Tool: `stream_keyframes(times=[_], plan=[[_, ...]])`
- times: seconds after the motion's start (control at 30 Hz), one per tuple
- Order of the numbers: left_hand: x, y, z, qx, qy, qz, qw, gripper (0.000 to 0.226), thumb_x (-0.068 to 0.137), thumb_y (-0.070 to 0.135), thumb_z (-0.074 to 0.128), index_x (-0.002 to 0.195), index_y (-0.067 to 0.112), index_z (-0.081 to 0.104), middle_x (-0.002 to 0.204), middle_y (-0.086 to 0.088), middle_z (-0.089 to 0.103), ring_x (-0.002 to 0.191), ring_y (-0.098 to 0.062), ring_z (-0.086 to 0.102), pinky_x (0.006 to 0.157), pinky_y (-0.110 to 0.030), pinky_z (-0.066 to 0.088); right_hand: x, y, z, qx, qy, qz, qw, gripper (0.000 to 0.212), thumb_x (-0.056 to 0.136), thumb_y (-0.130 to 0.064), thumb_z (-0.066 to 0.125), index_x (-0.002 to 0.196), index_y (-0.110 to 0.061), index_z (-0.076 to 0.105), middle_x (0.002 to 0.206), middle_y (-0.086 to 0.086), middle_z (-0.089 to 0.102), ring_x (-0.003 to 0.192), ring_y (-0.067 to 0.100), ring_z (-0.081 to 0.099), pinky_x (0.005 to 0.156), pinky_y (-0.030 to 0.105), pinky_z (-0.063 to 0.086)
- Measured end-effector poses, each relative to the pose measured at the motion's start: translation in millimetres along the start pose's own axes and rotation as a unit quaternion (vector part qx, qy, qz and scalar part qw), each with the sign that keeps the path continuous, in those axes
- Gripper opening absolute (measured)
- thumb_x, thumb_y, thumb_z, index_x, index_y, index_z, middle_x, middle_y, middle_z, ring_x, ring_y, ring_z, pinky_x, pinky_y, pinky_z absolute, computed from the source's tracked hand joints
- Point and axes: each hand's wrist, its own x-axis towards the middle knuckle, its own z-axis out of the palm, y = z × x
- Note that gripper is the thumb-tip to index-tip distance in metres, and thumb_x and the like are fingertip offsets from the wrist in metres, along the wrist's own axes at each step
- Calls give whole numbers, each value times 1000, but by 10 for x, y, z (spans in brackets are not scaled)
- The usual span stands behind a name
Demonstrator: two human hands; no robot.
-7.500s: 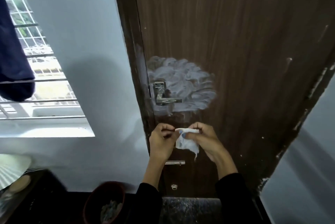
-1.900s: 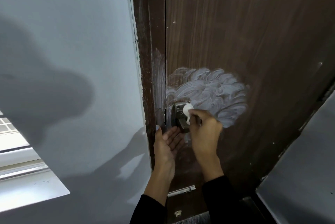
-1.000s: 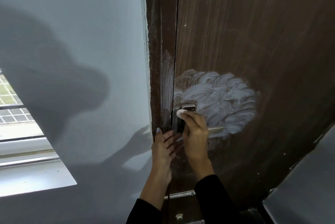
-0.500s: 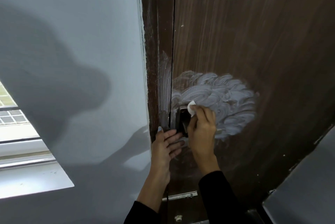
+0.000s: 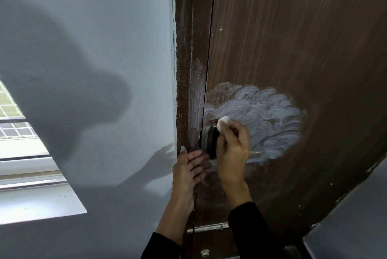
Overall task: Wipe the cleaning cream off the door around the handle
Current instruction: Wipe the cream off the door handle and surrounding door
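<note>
The right hand (image 5: 232, 149) holds a small white folded wipe (image 5: 222, 124) pinched between its fingertips, and the fingers are closed on it. The wipe sticks out above the fingers and it presses on the upper part of the metal handle plate (image 5: 210, 141), at the left edge of the cleaning cream (image 5: 261, 116). The cream is a wide patch of grey-white swirls on the brown wooden door (image 5: 293, 38); most of it lies to the right of the wipe and above it, and a thinner streak goes up on the door frame (image 5: 186, 70) to the left. The end of the lever handle (image 5: 256, 154) shows just to the right of the right hand, and the rest is hidden behind the hand. The left hand (image 5: 189, 169) is open, with the fingers spread and flat; it rests on the door edge just below the plate and holds nothing. Both arms wear dark sleeves (image 5: 251, 227). To the left of the frame there is a pale grey wall (image 5: 104, 28) with the shadows of the person and of the hands on it. At the far left a window (image 5: 12, 124) with a white sill (image 5: 37, 206) is bright from daylight.
</note>
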Motion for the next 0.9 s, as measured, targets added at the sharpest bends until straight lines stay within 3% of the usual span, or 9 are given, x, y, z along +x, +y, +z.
stream_keyframes(times=[0.1,0.2,0.27,0.37,0.43,0.6,0.7,0.8,0.9], plan=[[15,-9,-1,2,-3,0,1000,51,99,50,25,101,16,64,96,-3,73,84,-18,71,72,-28,52,-56,47,-1,-22,-26,-55,998,34,75,14,65,107,2,66,105,20,63,101,23,48,85,34,49],[32,-26,7,4,-5,-3,1000,51,99,50,25,99,18,64,93,-1,74,82,-15,71,69,-28,51,-83,133,-60,-23,-72,-78,994,34,68,16,69,99,1,70,97,17,67,93,26,60,82,31,51],[39,-43,9,6,-10,-5,1000,51,99,50,25,99,18,64,92,0,74,84,-16,70,69,-28,50,-79,139,-113,-9,-82,-43,996,29,68,16,69,91,-1,71,92,14,68,85,24,64,78,27,53],[40,-63,-7,7,-13,-7,1000,51,99,50,25,98,18,64,90,0,74,85,-18,70,71,-29,51,-8,84,-108,23,-23,28,999,23,74,13,66,89,-4,71,88,12,66,76,21,65,69,26,54],[44,-63,-31,4,-15,-7,1000,50,99,50,26,97,17,64,88,0,75,82,-18,71,72,-29,52,26,27,-64,32,-2,25,999,22,75,13,65,90,-2,71,88,13,66,78,23,64,70,31,55],[80,-59,-65,1,-21,-4,1000,48,99,49,26,98,17,63,78,4,76,70,-12,72,66,-27,50,-78,-20,-25,-50,-134,-51,988,33,63,17,69,88,-4,72,90,11,66,85,26,61,74,29,52],[81,-54,-106,1,-17,-5,1000,49,99,49,26,97,18,63,80,4,76,72,-13,72,67,-28,51,-83,-39,-17,-51,-76,-1,996,34,66,17,66,92,-4,71,94,14,63,88,28,60,79,27,49],[65,-52,-161,5,-12,-4,1000,48,99,49,25,98,19,63,83,3,76,75,-13,72,69,-29,50,-121,-96,49,-59,-48,-24,997,35,70,16,63,102,1,68,100,19,61,95,26,53,86,21,41],[57,-35,-193,0,-10,-10,1000,47,100,49,25,96,21,63,89,1,74,76,-13,71,68,-27,50,-213,-101,83,-115,-82,-44,989,29,77,9,61,104,3,66,102,19,61,94,27,50,79,34,51]])
